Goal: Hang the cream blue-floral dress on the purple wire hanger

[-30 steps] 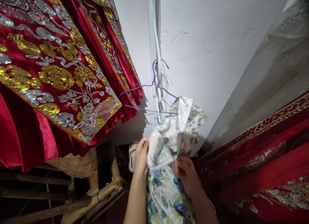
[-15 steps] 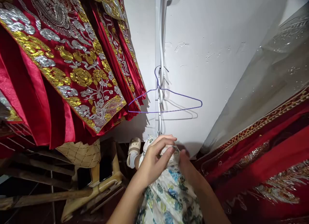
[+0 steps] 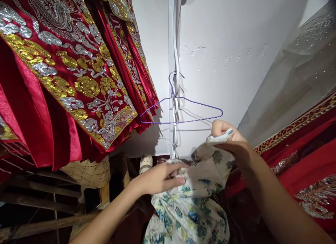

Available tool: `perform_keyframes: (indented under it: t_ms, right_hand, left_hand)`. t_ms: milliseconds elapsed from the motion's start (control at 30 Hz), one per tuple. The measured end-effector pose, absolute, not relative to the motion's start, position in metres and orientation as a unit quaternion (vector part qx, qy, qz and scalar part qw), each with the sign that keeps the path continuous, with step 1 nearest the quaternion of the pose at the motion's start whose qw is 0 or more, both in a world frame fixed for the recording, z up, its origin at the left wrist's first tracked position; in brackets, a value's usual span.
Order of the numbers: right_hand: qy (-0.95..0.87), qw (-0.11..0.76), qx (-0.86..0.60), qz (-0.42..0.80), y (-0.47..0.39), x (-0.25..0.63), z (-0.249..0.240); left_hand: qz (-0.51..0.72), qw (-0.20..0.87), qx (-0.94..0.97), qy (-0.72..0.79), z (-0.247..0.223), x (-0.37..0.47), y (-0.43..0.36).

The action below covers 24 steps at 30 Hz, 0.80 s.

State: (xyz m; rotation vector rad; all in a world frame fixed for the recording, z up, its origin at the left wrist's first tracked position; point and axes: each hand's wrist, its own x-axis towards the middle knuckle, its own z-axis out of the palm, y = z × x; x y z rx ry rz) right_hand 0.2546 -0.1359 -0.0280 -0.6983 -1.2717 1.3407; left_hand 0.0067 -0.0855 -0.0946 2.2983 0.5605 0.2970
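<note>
Floral garment (image 3: 193, 214) hangs crumpled, white with blue-green blooms.

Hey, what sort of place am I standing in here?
Perhaps a costume or bridal-wear shop, or a dressing room: there's a red sequinned garment on the left, beaded red fabric on the right, and a purple hanger between them.

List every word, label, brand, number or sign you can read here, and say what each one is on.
None: no readable text shows anywhere.
The floral garment shows only printed flowers and leaves.
The purple hanger shows no legible marking.
The red embroidered garment carries gold and silver decoration, no lettering I can read.
The marks on the white wall look like chipped paint, not writing.
</note>
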Motion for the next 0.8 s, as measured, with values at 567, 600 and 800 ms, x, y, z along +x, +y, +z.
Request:
perform_keyframes:
  t_ms: [567,600,800]
  right_hand:
    - [-0.588,0.358,-0.253,0.679,-0.161,0.286,-0.012]
    - [-0.601,0.377,-0.272,0.650,-0.161,0.289,-0.011]
    - [-0.599,0.534,-0.438,0.406,-0.150,0.323,0.001]
  left_hand:
    - [0.113,0.466,0.868,0.129,-0.065,0.019,-0.099]
    - [0.106,0.425,0.890,0.127,-0.064,0.017,-0.099]
    - [0.061,0.186,0.955,0.221,-0.044,-0.004,-0.080]
